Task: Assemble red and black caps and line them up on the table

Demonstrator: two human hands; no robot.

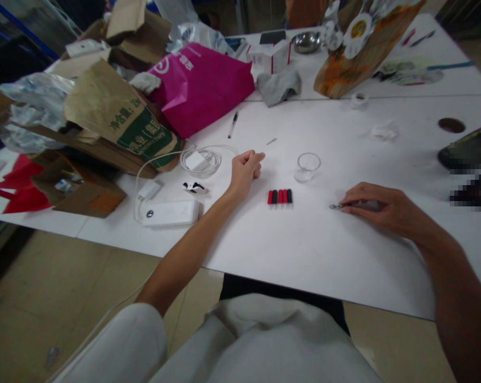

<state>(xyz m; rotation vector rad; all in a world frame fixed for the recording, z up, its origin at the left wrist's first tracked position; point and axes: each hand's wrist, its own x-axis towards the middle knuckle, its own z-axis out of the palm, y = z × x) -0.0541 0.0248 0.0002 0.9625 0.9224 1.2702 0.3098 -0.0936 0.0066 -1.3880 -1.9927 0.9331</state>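
Note:
My left hand (pixel 247 171) is closed, fingers curled, above the white table (pixel 304 244); whatever it holds, if anything, is hidden. To its lower right lies a neat row of small red and black cylinders (pixel 280 197) with pale ends. Between the thumb and fingers of my right hand (pixel 378 206) is a small shiny metal tool (pixel 336 206), its rounded end poking out to the left. Its exact kind does not show. A clear round cup (pixel 309 161) stands between the hands, farther back. A thin metal piece (pixel 271 141) lies beyond my left hand.
On the left are a white power bank (pixel 170 213), a charger with coiled cable (pixel 197 160), an open cardboard box (pixel 78 194) and a paper sack (pixel 118 114). Behind are a magenta bag (pixel 208 88), a pen (pixel 233 125), a grey cloth (pixel 279 85) and a tape roll (pixel 360 100).

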